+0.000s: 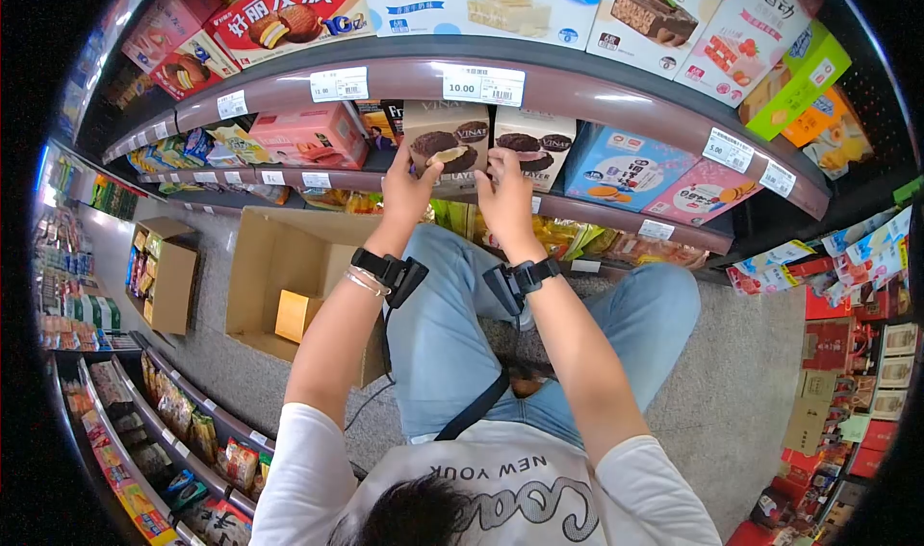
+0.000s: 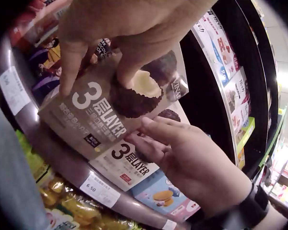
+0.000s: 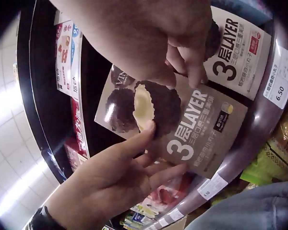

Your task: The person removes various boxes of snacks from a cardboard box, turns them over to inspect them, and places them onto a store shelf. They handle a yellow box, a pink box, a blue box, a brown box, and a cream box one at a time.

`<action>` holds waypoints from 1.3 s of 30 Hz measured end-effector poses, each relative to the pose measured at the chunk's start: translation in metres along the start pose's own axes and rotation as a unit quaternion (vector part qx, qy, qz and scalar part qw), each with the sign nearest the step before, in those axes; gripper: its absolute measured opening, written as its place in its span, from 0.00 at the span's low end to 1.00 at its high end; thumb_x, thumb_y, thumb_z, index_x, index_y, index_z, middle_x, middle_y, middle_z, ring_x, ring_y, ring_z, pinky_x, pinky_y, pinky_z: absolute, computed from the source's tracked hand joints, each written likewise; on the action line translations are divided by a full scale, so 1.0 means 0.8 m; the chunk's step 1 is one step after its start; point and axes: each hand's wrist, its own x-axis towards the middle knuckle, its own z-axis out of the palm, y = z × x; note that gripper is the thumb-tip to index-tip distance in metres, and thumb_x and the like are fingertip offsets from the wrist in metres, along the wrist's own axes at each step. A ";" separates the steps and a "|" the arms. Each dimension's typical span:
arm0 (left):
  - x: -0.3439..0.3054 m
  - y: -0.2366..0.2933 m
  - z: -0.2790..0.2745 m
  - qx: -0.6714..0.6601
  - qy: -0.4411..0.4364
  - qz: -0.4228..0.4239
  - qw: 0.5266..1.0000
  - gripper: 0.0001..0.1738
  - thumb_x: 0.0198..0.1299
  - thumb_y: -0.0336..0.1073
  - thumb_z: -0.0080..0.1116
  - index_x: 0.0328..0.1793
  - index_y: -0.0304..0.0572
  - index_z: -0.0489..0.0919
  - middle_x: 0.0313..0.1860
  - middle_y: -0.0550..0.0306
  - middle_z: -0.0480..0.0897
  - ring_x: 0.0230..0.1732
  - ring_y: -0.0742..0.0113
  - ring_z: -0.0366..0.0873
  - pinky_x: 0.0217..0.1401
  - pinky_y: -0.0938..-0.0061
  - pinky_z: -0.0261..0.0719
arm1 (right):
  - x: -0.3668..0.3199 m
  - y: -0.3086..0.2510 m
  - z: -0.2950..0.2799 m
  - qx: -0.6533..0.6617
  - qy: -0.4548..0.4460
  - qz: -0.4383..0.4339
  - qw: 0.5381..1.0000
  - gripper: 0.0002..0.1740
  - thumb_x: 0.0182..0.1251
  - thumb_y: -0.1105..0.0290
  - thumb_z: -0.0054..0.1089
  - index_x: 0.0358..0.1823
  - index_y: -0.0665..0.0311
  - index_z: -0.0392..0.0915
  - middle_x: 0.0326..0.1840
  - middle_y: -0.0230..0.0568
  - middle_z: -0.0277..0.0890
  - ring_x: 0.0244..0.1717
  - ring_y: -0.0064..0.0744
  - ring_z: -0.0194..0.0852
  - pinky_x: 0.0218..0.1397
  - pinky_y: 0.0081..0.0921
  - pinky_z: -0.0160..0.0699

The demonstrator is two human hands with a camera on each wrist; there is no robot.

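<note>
A brown "3 LAYER" box point(image 1: 446, 142) stands on the middle shelf, tilted in both wrist views. The left hand point(image 1: 409, 192) grips its left side, thumb on the printed front and fingers at the side edge. At the box's right edge is the right hand point(image 1: 507, 195), its fingertips touching the edge where the box meets a white "3 LAYER" box point(image 1: 535, 142). In the right wrist view the left hand point(image 3: 110, 182) pinches the brown box point(image 3: 201, 129), while the right hand's point(image 3: 139, 38) curled fingers lie along its upper edge.
Blue boxes point(image 1: 616, 176) and pink boxes point(image 1: 698, 190) stand to the right on the shelf, a pink pack point(image 1: 308, 134) to the left. On the floor at left are an open carton point(image 1: 265, 238) holding an orange box point(image 1: 295, 316), and another carton point(image 1: 173, 286). Bagged snacks fill the lower shelf.
</note>
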 end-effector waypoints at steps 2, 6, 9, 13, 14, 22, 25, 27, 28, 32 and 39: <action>-0.001 0.006 0.003 0.027 0.001 -0.048 0.998 0.29 0.53 0.33 0.69 0.60 0.36 0.70 0.45 0.45 0.83 0.47 0.59 0.82 0.47 0.69 0.78 | -0.001 -0.001 0.002 0.025 0.029 -0.029 0.999 0.18 0.59 0.79 0.60 0.52 0.68 0.71 0.48 0.62 0.78 0.50 0.55 0.79 0.47 0.40 0.80; -0.003 0.001 0.016 0.031 0.045 -0.040 0.998 0.24 0.52 0.33 0.69 0.53 0.35 0.72 0.42 0.45 0.82 0.44 0.49 0.81 0.47 0.63 0.76 | -0.002 -0.008 -0.006 -0.024 0.035 -0.038 0.998 0.20 0.59 0.79 0.59 0.54 0.68 0.71 0.45 0.57 0.77 0.45 0.50 0.81 0.46 0.36 0.81; -0.001 -0.007 0.026 0.029 0.055 -0.023 0.998 0.24 0.51 0.33 0.69 0.52 0.35 0.72 0.45 0.43 0.81 0.45 0.43 0.79 0.48 0.61 0.76 | -0.003 -0.011 -0.010 -0.042 0.046 -0.051 0.997 0.21 0.59 0.79 0.58 0.55 0.68 0.70 0.43 0.53 0.76 0.42 0.47 0.80 0.46 0.34 0.80; -0.002 -0.002 0.028 0.025 0.063 -0.019 0.998 0.24 0.51 0.34 0.69 0.52 0.35 0.72 0.45 0.42 0.80 0.47 0.45 0.79 0.47 0.62 0.77 | -0.006 -0.003 -0.007 -0.029 0.033 -0.046 0.998 0.24 0.58 0.79 0.58 0.58 0.68 0.69 0.43 0.51 0.75 0.43 0.45 0.79 0.47 0.35 0.79; -0.003 0.004 0.026 0.025 0.054 -0.038 0.998 0.24 0.51 0.34 0.70 0.52 0.35 0.72 0.45 0.41 0.79 0.48 0.46 0.79 0.48 0.62 0.77 | -0.007 -0.005 -0.005 -0.027 0.032 -0.046 0.998 0.24 0.58 0.78 0.58 0.59 0.67 0.68 0.43 0.51 0.75 0.43 0.45 0.79 0.48 0.35 0.79; -0.005 -0.005 0.042 0.050 0.097 0.014 0.994 0.28 0.51 0.35 0.70 0.58 0.37 0.74 0.44 0.45 0.76 0.48 0.50 0.78 0.51 0.64 0.79 | -0.013 -0.011 -0.005 -0.024 0.036 -0.020 0.999 0.27 0.59 0.77 0.59 0.61 0.69 0.65 0.44 0.50 0.76 0.43 0.43 0.79 0.49 0.34 0.79; -0.005 0.001 0.043 0.039 0.072 0.006 0.997 0.26 0.53 0.35 0.69 0.58 0.38 0.75 0.46 0.45 0.75 0.48 0.53 0.77 0.51 0.66 0.79 | -0.013 -0.007 -0.006 -0.019 0.050 -0.009 0.999 0.28 0.59 0.78 0.59 0.62 0.70 0.64 0.44 0.51 0.76 0.44 0.42 0.79 0.50 0.33 0.79; -0.004 0.007 0.044 0.014 0.037 0.008 0.999 0.23 0.56 0.34 0.67 0.57 0.37 0.76 0.49 0.43 0.74 0.50 0.55 0.77 0.53 0.67 0.80 | -0.013 -0.004 -0.008 -0.005 0.055 -0.002 0.998 0.31 0.59 0.78 0.59 0.64 0.70 0.61 0.46 0.51 0.76 0.46 0.41 0.79 0.50 0.33 0.79; -0.004 0.010 0.045 0.021 0.034 0.009 0.999 0.23 0.56 0.33 0.67 0.57 0.37 0.76 0.49 0.44 0.74 0.50 0.55 0.77 0.53 0.67 0.80 | -0.013 -0.003 -0.009 -0.010 0.054 -0.005 0.998 0.30 0.59 0.78 0.59 0.64 0.70 0.60 0.47 0.50 0.75 0.46 0.38 0.79 0.50 0.31 0.79; 0.000 0.009 0.051 0.006 0.054 0.019 0.998 0.28 0.52 0.33 0.69 0.60 0.41 0.76 0.45 0.46 0.75 0.45 0.56 0.76 0.50 0.68 0.77 | -0.013 -0.001 -0.010 -0.012 0.050 -0.014 0.999 0.30 0.60 0.80 0.58 0.64 0.71 0.59 0.48 0.48 0.74 0.48 0.33 0.78 0.52 0.26 0.79; 0.009 0.023 0.044 -0.012 0.026 0.004 1.000 0.30 0.47 0.33 0.71 0.60 0.42 0.77 0.45 0.46 0.77 0.45 0.55 0.75 0.49 0.67 0.75 | -0.006 -0.011 -0.010 0.007 0.047 -0.026 0.999 0.32 0.60 0.80 0.59 0.65 0.71 0.57 0.49 0.50 0.73 0.49 0.35 0.77 0.55 0.28 0.78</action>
